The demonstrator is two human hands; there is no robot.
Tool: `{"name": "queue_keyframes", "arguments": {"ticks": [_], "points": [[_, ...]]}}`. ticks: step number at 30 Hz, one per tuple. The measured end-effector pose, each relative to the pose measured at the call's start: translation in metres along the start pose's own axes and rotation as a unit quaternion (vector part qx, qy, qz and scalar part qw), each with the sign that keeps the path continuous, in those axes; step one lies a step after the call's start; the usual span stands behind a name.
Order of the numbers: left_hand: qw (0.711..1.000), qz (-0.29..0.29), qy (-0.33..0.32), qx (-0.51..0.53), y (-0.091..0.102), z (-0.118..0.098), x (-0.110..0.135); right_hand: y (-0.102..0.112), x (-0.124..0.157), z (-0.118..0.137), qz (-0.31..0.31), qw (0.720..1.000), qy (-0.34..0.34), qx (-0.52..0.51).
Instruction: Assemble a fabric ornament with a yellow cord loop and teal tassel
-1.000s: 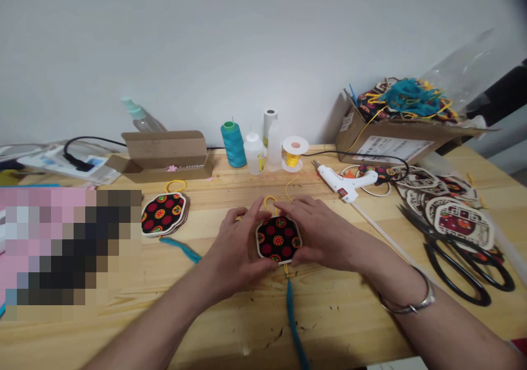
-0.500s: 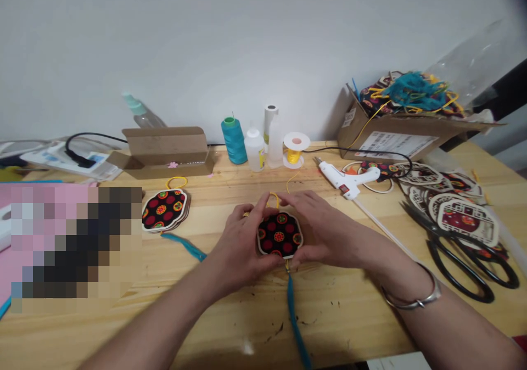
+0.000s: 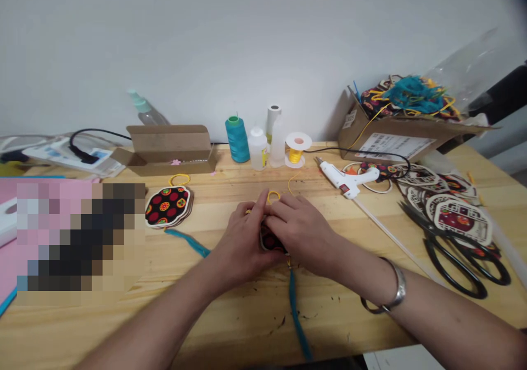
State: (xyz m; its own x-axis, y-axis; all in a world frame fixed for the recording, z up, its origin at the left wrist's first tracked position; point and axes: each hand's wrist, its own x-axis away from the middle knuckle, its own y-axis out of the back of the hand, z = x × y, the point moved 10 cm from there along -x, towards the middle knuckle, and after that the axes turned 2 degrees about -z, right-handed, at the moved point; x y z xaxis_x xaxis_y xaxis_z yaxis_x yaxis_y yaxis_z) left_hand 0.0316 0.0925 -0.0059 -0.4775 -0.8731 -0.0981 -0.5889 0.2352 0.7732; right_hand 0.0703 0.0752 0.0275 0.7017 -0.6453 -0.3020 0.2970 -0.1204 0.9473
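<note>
Between my hands at the middle of the table is a dark floral-patterned ornament [image 3: 272, 242], mostly covered. A yellow cord loop [image 3: 273, 195] shows at its top, and a teal tassel [image 3: 297, 315] trails toward me from below. My left hand [image 3: 247, 244] grips its left edge, thumb along the bottom and fingers along the top. Curled over the front and right side is my right hand [image 3: 302, 233], its fingertips on the face; what they touch exactly is hidden. A stack of similar ornaments [image 3: 168, 206] lies to the left with its own teal tassel [image 3: 188, 242].
Behind stand teal thread [image 3: 237, 139], a clear bottle [image 3: 258, 149] and a yellow cord spool [image 3: 297, 150]. At right lie a white glue gun [image 3: 349, 179], large black scissors [image 3: 453, 252] and loose ornaments [image 3: 463, 222] before a full cardboard box [image 3: 391, 134]. An opened narrow box [image 3: 168, 145] is back left.
My right hand has moved left from the ornament's right edge, its fingers now curling over the face and covering most of it. My left hand keeps its hold. The view has shifted slightly.
</note>
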Motion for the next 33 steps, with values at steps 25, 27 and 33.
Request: {"name": "queue_keyframes", "arguments": {"ticks": [25, 27, 33], "points": [[1.000, -0.021, 0.001, 0.008, 0.003, 0.001, 0.001, -0.015, -0.009, 0.021, 0.021, 0.986, 0.131, 0.106], [1.000, -0.022, 0.000, 0.007, 0.003, 0.002, 0.000, -0.017, -0.010, 0.023, 0.019, 0.986, 0.125, 0.111], [1.000, -0.018, -0.012, 0.011, 0.001, 0.003, 0.000, -0.020, -0.010, 0.015, 0.051, 0.993, 0.086, 0.070]]}}
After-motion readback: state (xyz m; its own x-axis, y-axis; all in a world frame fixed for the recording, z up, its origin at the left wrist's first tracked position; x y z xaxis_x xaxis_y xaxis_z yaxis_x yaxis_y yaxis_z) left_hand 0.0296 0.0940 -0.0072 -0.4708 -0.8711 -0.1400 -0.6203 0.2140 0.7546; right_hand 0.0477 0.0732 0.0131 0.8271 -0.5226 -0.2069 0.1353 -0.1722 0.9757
